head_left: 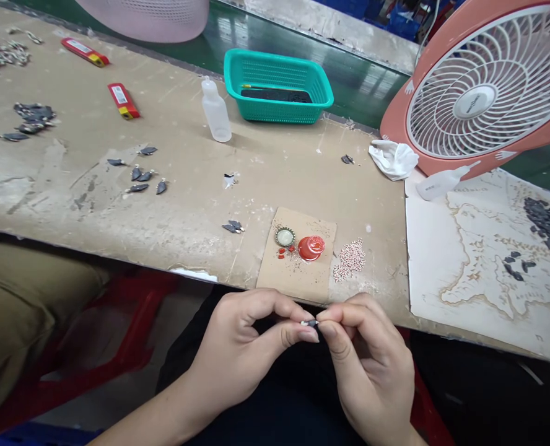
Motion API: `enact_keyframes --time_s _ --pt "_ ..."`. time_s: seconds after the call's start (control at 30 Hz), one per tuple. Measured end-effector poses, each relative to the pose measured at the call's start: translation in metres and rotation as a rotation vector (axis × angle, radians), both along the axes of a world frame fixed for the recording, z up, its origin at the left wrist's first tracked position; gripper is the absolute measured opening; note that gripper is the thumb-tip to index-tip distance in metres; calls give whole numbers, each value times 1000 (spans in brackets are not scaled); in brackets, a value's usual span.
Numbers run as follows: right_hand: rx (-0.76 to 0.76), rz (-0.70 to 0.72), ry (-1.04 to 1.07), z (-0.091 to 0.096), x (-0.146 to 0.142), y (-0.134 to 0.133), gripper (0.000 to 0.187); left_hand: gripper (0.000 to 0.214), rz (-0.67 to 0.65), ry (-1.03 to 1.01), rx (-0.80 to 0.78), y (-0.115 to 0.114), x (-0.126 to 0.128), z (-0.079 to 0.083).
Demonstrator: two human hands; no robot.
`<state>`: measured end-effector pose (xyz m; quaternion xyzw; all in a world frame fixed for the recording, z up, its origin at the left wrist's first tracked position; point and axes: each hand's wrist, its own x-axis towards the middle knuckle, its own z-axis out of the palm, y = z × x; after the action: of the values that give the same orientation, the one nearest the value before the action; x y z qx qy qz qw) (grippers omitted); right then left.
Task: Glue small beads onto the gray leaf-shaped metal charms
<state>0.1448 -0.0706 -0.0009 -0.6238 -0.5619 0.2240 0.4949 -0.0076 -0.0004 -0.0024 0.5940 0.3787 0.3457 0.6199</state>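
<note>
My left hand (251,347) pinches a small dark grey piece (311,323) with a whitish end between thumb and forefinger, just off the table's front edge. Meeting it from the other side, my right hand (372,356) has thumb and forefinger closed at the piece's tip; a tiny pale bit shows there, too small to name. Beyond the hands lies a cardboard square (298,282) bearing a bottle cap (285,236), a red cup-like container (311,247) and several red bits. Tiny pinkish beads (350,259) are heaped to its right. Similar grey pieces (233,227) lie to its left.
A green basket (279,113), a squeeze bottle (217,111) and a pink fan (474,102) stand along the back. Red-and-yellow boxes (123,101), more grey pieces (140,176) and a pale pile (0,52) are left. Dark pieces (547,222) lie on a map-printed sheet (479,279) at right.
</note>
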Motion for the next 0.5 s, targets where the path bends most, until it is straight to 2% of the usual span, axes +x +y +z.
enact_keyframes --time_s 0.13,0.33,0.43,0.5 --pt "-16 53 -4 1 0 -2 11 16 -18 22 112 -3 -3 0" --pt "-15 86 10 -5 -3 -5 13 17 -11 15 165 -6 -4 -6" --pt "-18 126 24 -10 3 -2 15 16 -59 48 179 1 -7 -7" --pt "-32 98 -36 -15 16 2 18 15 0 116 218 11 -17 -8"
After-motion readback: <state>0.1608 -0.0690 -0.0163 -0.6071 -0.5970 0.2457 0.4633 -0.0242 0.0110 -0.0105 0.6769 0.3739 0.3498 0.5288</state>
